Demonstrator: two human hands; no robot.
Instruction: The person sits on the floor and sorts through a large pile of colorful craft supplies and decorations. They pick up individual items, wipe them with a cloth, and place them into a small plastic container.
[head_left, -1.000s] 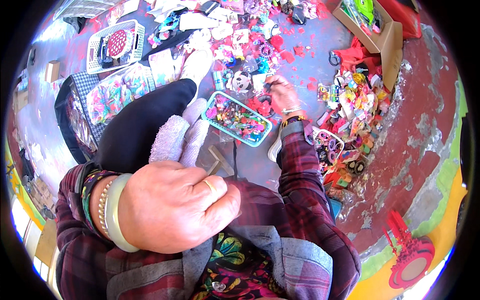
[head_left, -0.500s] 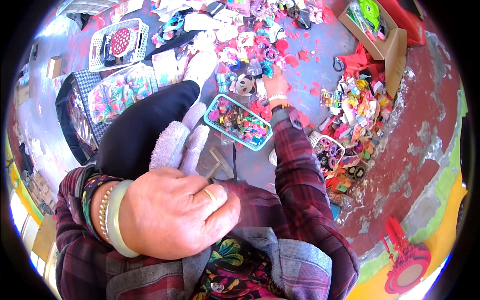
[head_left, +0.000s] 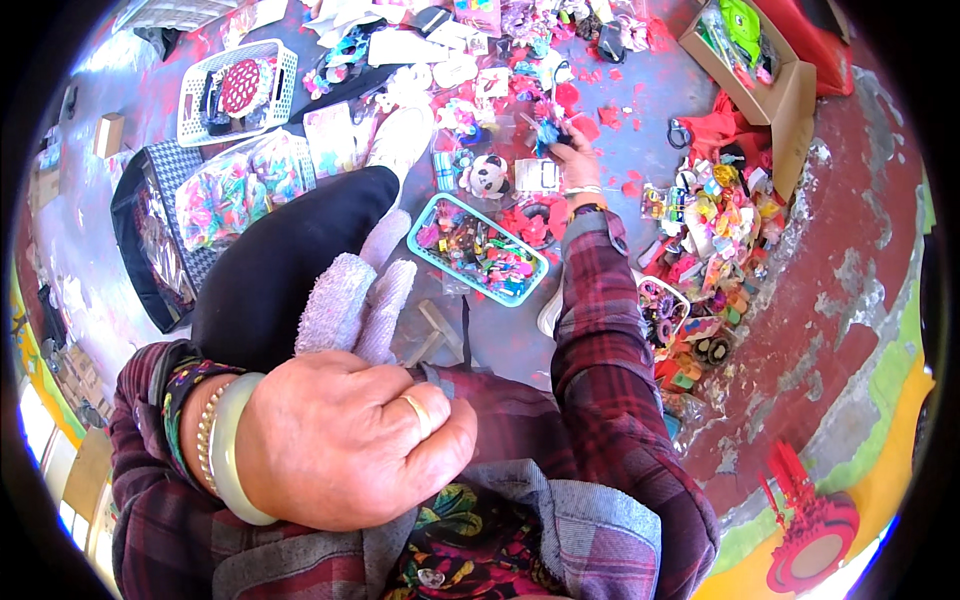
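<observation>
A fuzzy lilac piece (head_left: 345, 300) with long, soft, rounded lobes points up and away from the left hand (head_left: 360, 440) – its lower end hidden in the fist – left of and nearer than the turquoise tray (head_left: 480, 291). Beyond the tray, a small dark-blue item (head_left: 547, 134) – shape unclear – sits at the right hand's (head_left: 577, 163) fingertips.

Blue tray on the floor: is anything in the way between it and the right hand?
Yes. Between the right hand and the blue tray, red items lie on the floor by the tray's far long edge, with a white card near them. Both look low, so a raised hand could probably pass over.
</observation>
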